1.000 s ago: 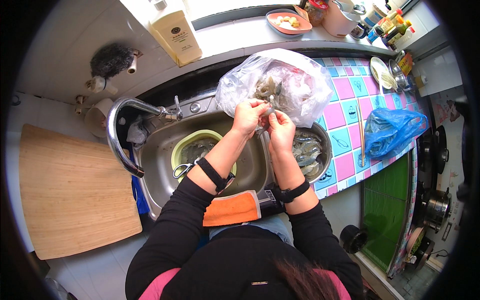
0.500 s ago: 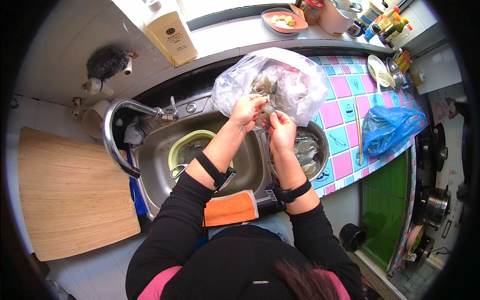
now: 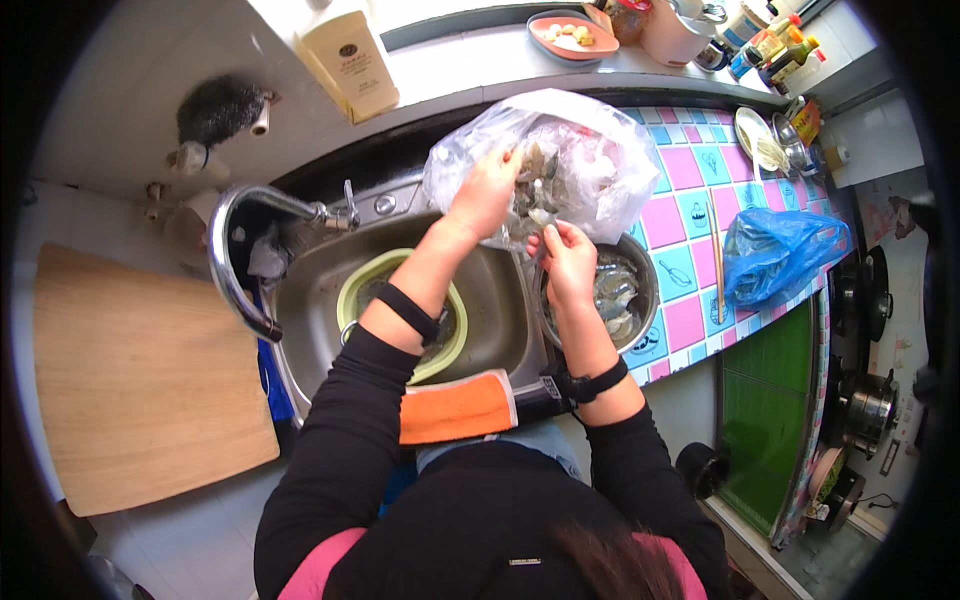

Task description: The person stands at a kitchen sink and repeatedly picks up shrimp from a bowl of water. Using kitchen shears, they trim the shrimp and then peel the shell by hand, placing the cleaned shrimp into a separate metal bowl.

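Both hands at clear bag (image 3: 590,160) | left hand (image 3: 487,192) inside | right hand (image 3: 568,262) below

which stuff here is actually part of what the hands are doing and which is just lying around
In use:
left hand in the clear plastic bag
right hand holding a small piece from it
metal bowl under the right hand

Lying about:
cutting board
blue bag
chopsticks
orange cloth
green bowl in the sink
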Action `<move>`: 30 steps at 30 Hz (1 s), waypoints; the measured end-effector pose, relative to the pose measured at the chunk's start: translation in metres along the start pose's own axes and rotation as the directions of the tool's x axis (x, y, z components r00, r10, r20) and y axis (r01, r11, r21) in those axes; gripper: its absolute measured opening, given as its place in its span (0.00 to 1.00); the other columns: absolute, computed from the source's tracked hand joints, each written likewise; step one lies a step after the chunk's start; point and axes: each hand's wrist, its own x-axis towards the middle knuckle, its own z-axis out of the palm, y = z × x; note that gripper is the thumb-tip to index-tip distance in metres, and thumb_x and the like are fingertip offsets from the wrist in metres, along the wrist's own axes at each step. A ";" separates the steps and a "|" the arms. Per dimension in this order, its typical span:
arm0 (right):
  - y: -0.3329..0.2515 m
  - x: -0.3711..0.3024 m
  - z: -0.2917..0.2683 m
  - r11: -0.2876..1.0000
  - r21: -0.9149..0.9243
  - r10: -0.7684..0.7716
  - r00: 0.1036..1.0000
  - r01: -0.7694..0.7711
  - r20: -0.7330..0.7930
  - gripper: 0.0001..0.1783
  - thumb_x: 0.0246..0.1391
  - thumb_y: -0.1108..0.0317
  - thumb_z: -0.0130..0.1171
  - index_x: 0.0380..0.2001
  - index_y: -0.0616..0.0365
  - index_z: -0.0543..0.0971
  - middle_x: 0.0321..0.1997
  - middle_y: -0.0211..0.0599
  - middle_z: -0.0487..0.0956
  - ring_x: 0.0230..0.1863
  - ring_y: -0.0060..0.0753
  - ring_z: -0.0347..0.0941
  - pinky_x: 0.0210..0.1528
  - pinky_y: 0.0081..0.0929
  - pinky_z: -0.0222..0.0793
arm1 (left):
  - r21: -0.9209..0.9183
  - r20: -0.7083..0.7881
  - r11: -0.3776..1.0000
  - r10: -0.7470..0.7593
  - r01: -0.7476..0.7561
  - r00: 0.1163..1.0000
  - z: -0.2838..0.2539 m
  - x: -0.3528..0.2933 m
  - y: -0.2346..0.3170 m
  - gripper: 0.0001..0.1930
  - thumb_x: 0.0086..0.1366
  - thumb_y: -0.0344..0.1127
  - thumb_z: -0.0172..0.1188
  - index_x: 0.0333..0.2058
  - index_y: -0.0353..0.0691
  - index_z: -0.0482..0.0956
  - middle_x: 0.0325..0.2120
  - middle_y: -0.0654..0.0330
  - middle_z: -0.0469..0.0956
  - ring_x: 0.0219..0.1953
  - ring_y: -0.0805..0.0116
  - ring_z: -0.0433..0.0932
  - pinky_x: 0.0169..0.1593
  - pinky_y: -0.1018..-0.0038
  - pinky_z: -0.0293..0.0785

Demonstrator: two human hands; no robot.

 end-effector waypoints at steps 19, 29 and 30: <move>0.202 -0.041 0.059 -0.200 -0.285 0.647 0.344 0.938 0.680 0.11 0.48 0.71 0.46 0.29 0.59 0.78 0.30 0.46 0.79 0.32 0.42 0.77 0.33 0.36 0.74 | 0.452 0.672 0.879 -0.221 -0.155 0.707 -0.005 -0.289 -0.098 0.38 0.49 0.53 0.59 0.59 0.48 0.58 0.63 0.58 0.45 0.65 0.59 0.41 0.64 0.56 0.39; 0.174 -0.026 0.050 0.228 -0.810 0.401 0.706 0.540 0.584 0.12 0.48 0.70 0.56 0.37 0.62 0.76 0.26 0.43 0.78 0.28 0.33 0.75 0.32 0.28 0.71 | 0.522 0.146 0.747 -0.554 0.412 0.820 -0.011 -0.317 -0.096 0.09 0.44 0.32 0.59 0.27 0.38 0.72 0.26 0.56 0.73 0.31 0.61 0.74 0.35 0.66 0.72; 0.169 -0.027 0.046 0.437 -0.844 0.452 0.734 0.313 0.506 0.12 0.50 0.73 0.55 0.39 0.64 0.74 0.25 0.40 0.78 0.26 0.28 0.74 0.30 0.24 0.70 | 0.546 0.138 0.733 -0.556 0.405 0.820 -0.010 -0.318 -0.095 0.10 0.44 0.32 0.59 0.27 0.38 0.72 0.25 0.56 0.73 0.30 0.61 0.75 0.34 0.66 0.72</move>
